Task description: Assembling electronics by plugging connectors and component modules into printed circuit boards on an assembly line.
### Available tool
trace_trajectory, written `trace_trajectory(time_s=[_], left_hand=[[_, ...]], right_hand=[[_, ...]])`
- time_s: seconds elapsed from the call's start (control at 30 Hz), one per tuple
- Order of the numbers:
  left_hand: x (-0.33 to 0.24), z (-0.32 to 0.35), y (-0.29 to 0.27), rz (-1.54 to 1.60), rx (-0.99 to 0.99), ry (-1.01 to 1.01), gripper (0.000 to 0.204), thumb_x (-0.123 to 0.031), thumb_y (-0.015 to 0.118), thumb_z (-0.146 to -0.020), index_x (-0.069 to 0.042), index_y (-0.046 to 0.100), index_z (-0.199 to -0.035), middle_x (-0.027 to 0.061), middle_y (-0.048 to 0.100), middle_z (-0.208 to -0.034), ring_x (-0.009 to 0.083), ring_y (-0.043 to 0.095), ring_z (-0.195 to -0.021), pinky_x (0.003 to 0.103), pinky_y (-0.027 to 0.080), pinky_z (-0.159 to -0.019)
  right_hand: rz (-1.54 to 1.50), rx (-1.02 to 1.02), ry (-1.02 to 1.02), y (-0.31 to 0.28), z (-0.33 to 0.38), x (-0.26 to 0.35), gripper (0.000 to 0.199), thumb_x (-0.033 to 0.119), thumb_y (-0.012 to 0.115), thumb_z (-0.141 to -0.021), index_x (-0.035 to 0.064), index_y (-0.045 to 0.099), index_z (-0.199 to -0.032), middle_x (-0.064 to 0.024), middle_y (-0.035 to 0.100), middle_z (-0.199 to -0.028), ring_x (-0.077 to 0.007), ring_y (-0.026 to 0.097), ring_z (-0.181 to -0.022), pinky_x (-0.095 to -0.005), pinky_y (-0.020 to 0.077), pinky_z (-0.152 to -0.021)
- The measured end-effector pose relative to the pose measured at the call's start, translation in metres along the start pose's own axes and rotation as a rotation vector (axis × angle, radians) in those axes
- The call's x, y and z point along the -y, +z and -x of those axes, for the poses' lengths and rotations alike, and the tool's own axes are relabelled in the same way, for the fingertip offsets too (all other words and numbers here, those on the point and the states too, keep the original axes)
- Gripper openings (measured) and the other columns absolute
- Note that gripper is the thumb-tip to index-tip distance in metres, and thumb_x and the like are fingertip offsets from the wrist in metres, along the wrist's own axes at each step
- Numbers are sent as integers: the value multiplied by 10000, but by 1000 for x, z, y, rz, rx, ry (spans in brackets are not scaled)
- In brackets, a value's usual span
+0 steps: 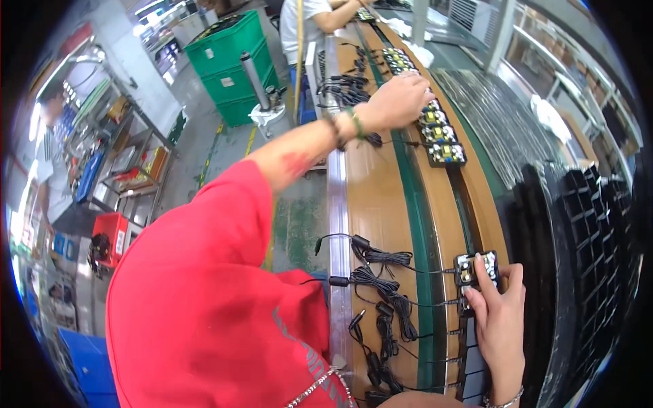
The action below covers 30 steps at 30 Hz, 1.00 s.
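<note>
My left hand (400, 100) reaches far up the line, its fingers curled down over a row of open adapter cases (442, 132) with bare circuit boards inside. Whatever those fingertips pinch is hidden beneath them. Close by on the right, my right hand (495, 309) grips an open power adapter (466, 266); the index finger lies across its board and the thumb presses near its lower edge. Below that adapter, black adapter cases (474, 357) continue the row, partly covered by the hand. Bundled black cables (384, 282) run left from the near cases.
Brown boards and a green strip (411, 197) form the long bench. Black plastic parts (592, 231) are stacked at the right. Green crates (231, 68) stand on the floor at far left. Another person (313, 27) sits farther up the bench. Shelving (129, 156) is at left.
</note>
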State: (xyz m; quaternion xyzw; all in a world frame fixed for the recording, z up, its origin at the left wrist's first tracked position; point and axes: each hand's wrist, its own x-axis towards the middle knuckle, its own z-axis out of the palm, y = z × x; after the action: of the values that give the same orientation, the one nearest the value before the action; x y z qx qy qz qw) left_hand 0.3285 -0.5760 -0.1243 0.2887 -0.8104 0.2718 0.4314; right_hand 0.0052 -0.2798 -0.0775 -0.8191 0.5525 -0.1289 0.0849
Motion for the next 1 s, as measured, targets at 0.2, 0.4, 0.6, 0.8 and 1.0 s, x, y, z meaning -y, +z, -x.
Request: trace_trajectory(time_s=[0.2,0.4,0.6,0.8,1.0], left_hand=[[75,6,77,-93,509,-305,256,-272,511,-955,-226,691,-1132,148,667,-796,353,687,-664,533,552,-592],[45,-3,63,-144,511,-338,319,-299,478,-997,-189,745,-1132,156,708,-851,399,654,-1022,561,469,-879],[37,0,34,-67,517,-71,367,-195,578,-875,-211,719,-1214,117,747,-940,318,721,-862,446,585,-672],[53,9,-24,79,311,86,171,-145,593,-970,7,622,-1042,146,638,-894,304,608,-878,430,491,-798],[-48,6,-62,369,253,-272,223,-232,611,-951,-87,764,-1026,91,710,-750,324,700,-752,453,531,-639]], right_hand=[[2,29,-72,4,-11,-18,416,136,610,-998,30,598,-1400,-183,456,-1133,-328,535,-1032,-358,440,-929],[90,-25,-203,-4,-33,-23,431,213,662,-1017,239,603,-1443,-165,466,-1033,-326,545,-844,-408,478,-769],[111,105,-28,-20,-80,12,441,167,645,-976,104,609,-1411,-198,521,-1275,-376,535,-1167,-436,418,-1039],[114,-24,-60,-8,-137,30,419,255,626,-996,119,626,-1392,-196,576,-1316,-385,551,-1198,-447,419,-1057],[127,-135,-161,12,-148,11,402,284,620,-1001,105,648,-1359,-202,582,-1324,-393,556,-1203,-447,429,-1055]])
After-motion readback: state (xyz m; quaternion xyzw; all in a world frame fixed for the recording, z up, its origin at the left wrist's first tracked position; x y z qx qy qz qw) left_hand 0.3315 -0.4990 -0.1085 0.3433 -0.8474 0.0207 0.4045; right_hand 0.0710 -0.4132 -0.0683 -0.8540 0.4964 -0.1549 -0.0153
